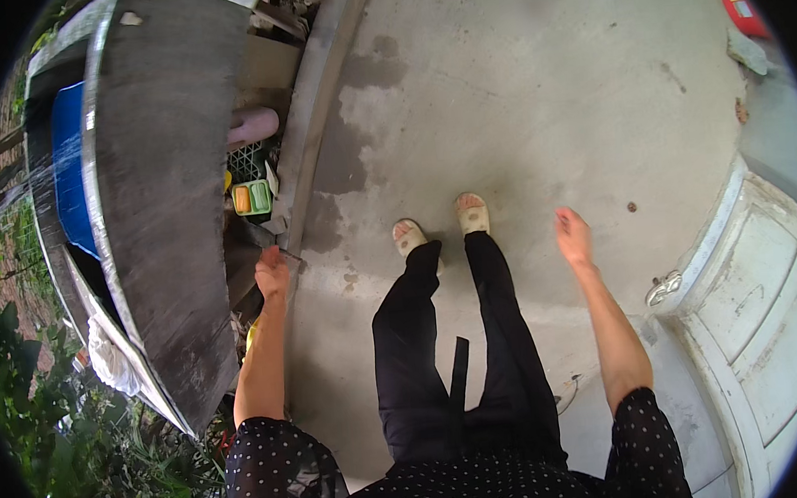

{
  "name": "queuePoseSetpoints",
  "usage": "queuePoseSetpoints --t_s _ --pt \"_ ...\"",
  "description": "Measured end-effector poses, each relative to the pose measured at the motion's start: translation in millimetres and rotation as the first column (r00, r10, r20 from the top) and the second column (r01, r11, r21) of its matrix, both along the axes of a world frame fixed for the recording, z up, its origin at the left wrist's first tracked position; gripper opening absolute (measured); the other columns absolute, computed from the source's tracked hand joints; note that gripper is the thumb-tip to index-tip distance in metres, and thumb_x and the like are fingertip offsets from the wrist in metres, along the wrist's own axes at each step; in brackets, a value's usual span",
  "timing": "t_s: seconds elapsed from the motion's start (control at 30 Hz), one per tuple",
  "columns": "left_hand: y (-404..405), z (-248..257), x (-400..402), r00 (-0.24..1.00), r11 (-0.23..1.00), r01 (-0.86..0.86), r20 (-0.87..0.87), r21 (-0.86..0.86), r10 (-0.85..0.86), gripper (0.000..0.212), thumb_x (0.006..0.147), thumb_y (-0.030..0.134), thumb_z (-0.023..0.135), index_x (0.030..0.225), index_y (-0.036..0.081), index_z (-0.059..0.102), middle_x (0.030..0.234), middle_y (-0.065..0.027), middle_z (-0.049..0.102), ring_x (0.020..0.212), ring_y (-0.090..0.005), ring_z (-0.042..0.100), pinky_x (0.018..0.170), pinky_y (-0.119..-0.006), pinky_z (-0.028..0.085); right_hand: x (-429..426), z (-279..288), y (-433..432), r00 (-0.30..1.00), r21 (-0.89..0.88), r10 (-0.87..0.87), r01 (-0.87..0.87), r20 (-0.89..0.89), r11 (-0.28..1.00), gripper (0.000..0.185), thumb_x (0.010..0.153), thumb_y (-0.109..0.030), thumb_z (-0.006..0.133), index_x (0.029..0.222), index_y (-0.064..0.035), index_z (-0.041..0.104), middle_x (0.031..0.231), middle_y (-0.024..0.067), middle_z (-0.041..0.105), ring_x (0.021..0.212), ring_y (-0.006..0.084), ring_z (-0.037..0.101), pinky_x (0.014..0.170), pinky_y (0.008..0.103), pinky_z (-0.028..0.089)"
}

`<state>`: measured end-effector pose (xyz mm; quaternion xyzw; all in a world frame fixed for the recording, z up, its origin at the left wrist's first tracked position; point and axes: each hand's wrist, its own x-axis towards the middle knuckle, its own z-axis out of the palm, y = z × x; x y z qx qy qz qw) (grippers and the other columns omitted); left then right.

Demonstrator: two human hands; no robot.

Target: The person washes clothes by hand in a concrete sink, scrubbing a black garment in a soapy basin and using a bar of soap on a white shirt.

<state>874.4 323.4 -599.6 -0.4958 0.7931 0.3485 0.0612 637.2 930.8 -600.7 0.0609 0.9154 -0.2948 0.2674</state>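
Note:
My left hand (272, 273) is held out low over the concrete kerb (305, 130), near the edge of a dark slab (159, 190). Its fingers look curled, and whether it holds anything is unclear. Just beyond it lies a green soap tray (252, 198) with an orange and a pale green bar. My right hand (573, 234) hangs over the concrete floor (534, 98) with its fingers partly bent and no object visible in it. Between the hands are my black trousers and two cream slippers (472, 213), set apart on the floor.
At the right stands a worn white panelled door (753, 291), with a pale shoe (663, 288) beside its base. A red container (745, 13) and a stone (747, 51) are farther up. At the left are a blue basin (71, 169), a white cloth (111, 357) and plants.

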Motion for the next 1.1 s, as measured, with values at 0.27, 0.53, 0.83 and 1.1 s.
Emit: queuePoseSetpoints --t_s 0.27,0.53,0.83,1.1 --pt "-133.9 -121.8 22.4 0.899 0.936 0.224 0.429 -0.273 -0.09 0.027 0.091 0.025 0.061 0.11 0.008 0.069 0.108 -0.0132 0.072 0.102 -0.0309 0.068 0.088 -0.039 0.053 172.9 -82.6 135.9 0.897 0.083 -0.306 0.295 0.32 0.952 0.02 0.093 -0.016 0.061 0.108 -0.0038 0.067 0.095 0.0116 0.07 0.084 0.0208 0.069 0.075 0.0318 0.056" --pt "-279.0 -259.3 19.0 0.802 0.913 0.349 0.571 -0.21 -0.175 0.041 0.093 0.02 0.061 0.132 0.008 0.057 0.134 -0.0145 0.059 0.121 -0.0294 0.058 0.1 -0.04 0.047 339.9 -128.0 142.2 0.769 0.229 -0.469 0.409 0.434 0.883 0.026 0.095 -0.019 0.061 0.11 0.0016 0.065 0.092 0.0114 0.069 0.082 0.0171 0.066 0.07 0.0286 0.055" --pt "-321.1 -307.8 13.4 0.901 0.989 -0.02 0.425 -0.149 0.082 0.074 0.079 0.034 0.081 0.141 0.008 0.05 0.138 -0.0105 0.054 0.125 -0.0248 0.054 0.103 -0.035 0.043 388.6 -122.4 84.4 0.706 0.227 -0.411 0.345 0.577 0.911 0.029 0.096 -0.023 0.055 0.108 0.0025 0.064 0.093 0.0084 0.067 0.082 0.0168 0.065 0.071 0.0291 0.053" --pt "-275.5 -298.3 -7.9 0.838 0.937 0.092 0.535 -0.336 0.11 0.059 0.071 0.041 0.081 0.12 0.014 0.065 0.118 -0.0082 0.067 0.114 -0.0252 0.06 0.1 -0.05 0.037 364.0 -126.4 81.9 0.719 0.264 -0.494 0.417 0.49 0.869 0.025 0.092 -0.013 0.063 0.109 0.0047 0.066 0.096 0.0107 0.068 0.082 0.0163 0.065 0.071 0.0287 0.055"
